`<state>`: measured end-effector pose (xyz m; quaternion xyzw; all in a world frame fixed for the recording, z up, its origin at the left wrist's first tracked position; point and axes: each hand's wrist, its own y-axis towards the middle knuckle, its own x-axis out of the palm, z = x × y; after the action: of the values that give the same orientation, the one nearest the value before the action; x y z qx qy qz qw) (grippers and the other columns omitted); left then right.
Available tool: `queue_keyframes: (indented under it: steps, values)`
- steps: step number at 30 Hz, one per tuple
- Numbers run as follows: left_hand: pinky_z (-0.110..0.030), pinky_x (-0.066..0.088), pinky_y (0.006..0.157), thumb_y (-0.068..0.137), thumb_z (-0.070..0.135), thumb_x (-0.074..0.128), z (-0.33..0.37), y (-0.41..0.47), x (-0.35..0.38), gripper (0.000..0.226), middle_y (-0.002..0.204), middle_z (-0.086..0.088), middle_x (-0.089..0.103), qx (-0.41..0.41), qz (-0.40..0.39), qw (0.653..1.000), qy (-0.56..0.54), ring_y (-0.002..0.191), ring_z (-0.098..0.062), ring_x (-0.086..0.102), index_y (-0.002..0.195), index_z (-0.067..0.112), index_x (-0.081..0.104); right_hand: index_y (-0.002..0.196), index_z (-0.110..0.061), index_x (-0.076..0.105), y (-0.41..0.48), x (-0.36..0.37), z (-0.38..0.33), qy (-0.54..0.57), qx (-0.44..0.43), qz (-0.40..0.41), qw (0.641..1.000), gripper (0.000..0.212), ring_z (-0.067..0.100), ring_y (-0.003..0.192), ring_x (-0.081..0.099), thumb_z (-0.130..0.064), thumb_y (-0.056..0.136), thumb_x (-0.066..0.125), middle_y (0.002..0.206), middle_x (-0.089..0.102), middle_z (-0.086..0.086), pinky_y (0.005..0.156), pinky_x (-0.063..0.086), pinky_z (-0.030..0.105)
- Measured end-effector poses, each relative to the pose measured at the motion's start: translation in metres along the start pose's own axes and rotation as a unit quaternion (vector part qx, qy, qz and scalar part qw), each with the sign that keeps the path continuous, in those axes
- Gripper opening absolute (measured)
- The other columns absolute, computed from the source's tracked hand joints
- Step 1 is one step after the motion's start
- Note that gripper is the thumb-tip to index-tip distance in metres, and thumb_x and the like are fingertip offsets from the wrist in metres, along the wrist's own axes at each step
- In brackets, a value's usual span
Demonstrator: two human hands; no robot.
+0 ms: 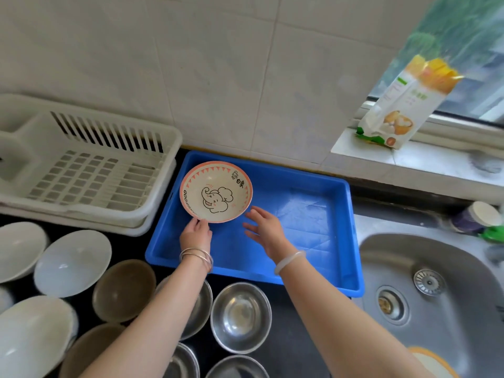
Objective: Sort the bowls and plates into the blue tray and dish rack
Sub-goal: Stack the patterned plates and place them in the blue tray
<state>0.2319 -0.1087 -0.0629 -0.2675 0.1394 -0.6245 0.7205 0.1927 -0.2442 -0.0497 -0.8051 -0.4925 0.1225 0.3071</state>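
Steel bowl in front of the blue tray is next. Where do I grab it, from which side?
I'd pinch its right rim, thumb inside, with the open right hand; the left hand holds the patterned bowl. The steel bowl sits upright, so the rim is the only handhold. A second steel bowl crowds its left, a third bowl its near side, the blue tray its far side.

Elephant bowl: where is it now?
Head view: elephant bowl in the far-left corner of the blue tray, beside the dish rack; left hand holds its near rim.
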Motion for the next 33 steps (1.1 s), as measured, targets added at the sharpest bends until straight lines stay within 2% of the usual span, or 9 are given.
queue_keyframes:
  steps: [4,7,12,16,19,23,26,30,33]
  values:
    - [-0.018,0.038,0.066,0.090,0.007,0.046,-0.015,-0.041,0.011,0.025,0.097,-0.034,0.055,0.021,-0.050,0.996,0.075,0.089,-0.050,0.047,0.108,-0.007,0.057,0.122,-0.014,0.056,-0.041,-0.033,-0.004,-0.027,-0.050,0.025,0.998,0.028,0.019,0.092,0.063,-0.022,0.097,0.047,0.111,0.063,0.005,0.077,0.052,0.026]
    - [-0.025,0.043,0.083,0.091,0.008,0.050,-0.032,-0.077,0.029,0.036,0.126,-0.023,0.056,0.022,-0.100,0.988,0.114,0.111,-0.029,0.058,0.125,-0.003,0.051,0.112,-0.016,0.060,-0.080,-0.071,0.002,-0.073,-0.078,0.054,0.993,0.021,0.014,0.081,0.063,-0.020,0.097,0.045,0.106,0.065,0.006,0.067,0.049,0.020]
    - [-0.030,0.047,0.084,0.088,0.007,0.054,-0.075,-0.145,0.058,0.031,0.108,-0.020,0.063,0.013,-0.222,0.950,0.217,0.089,-0.020,0.054,0.117,-0.002,0.059,0.108,-0.013,0.067,-0.144,-0.154,0.031,-0.218,-0.105,0.183,0.953,0.022,0.021,0.090,0.067,-0.017,0.092,0.052,0.105,0.071,0.009,0.072,0.048,0.027]
    - [-0.038,0.047,0.099,0.087,0.012,0.058,-0.118,-0.196,0.074,0.030,0.116,-0.016,0.065,0.032,-0.326,0.885,0.331,0.102,-0.022,0.061,0.116,0.005,0.061,0.113,-0.014,0.068,-0.195,-0.224,0.065,-0.332,-0.103,0.312,0.884,0.026,0.020,0.103,0.065,-0.018,0.090,0.055,0.109,0.072,0.005,0.076,0.040,0.021]
    - [-0.028,0.044,0.097,0.087,0.024,0.059,-0.148,-0.228,0.083,0.037,0.123,-0.002,0.063,0.068,-0.390,0.803,0.445,0.110,-0.016,0.059,0.123,0.018,0.057,0.125,-0.013,0.060,-0.225,-0.268,0.092,-0.385,-0.054,0.374,0.842,0.036,0.028,0.116,0.057,-0.014,0.090,0.054,0.124,0.064,0.010,0.091,0.043,0.032]
    - [-0.036,0.045,0.100,0.086,0.027,0.060,-0.181,-0.256,0.091,0.048,0.130,-0.001,0.057,0.024,-0.437,0.754,0.490,0.116,-0.019,0.055,0.132,0.023,0.047,0.131,-0.010,0.053,-0.252,-0.302,0.126,-0.379,-0.002,0.388,0.840,0.041,0.030,0.115,0.055,-0.010,0.090,0.051,0.126,0.062,0.011,0.089,0.044,0.034]
    - [-0.041,0.053,0.089,0.087,0.020,0.058,-0.196,-0.262,0.092,0.049,0.111,0.002,0.062,-0.031,-0.441,0.765,0.469,0.102,-0.019,0.059,0.133,0.029,0.045,0.124,-0.016,0.059,-0.260,-0.314,0.144,-0.338,0.014,0.388,0.858,0.035,0.029,0.099,0.060,-0.010,0.090,0.050,0.113,0.067,0.009,0.075,0.044,0.031]
    - [-0.021,0.054,0.048,0.089,0.011,0.053,-0.200,-0.264,0.093,0.050,0.086,0.011,0.054,-0.104,-0.421,0.801,0.413,0.076,-0.011,0.060,0.133,0.031,0.043,0.112,-0.013,0.064,-0.264,-0.322,0.154,-0.313,0.013,0.386,0.868,0.024,0.022,0.088,0.061,-0.015,0.092,0.052,0.103,0.070,0.007,0.072,0.046,0.030]
    - [-0.015,0.051,0.044,0.089,0.009,0.053,-0.196,-0.261,0.093,0.050,0.087,0.010,0.054,-0.082,-0.413,0.804,0.419,0.073,-0.007,0.058,0.134,0.028,0.044,0.110,-0.014,0.067,-0.265,-0.323,0.151,-0.289,-0.005,0.373,0.882,0.023,0.020,0.089,0.064,-0.016,0.090,0.056,0.097,0.070,0.003,0.073,0.052,0.032]
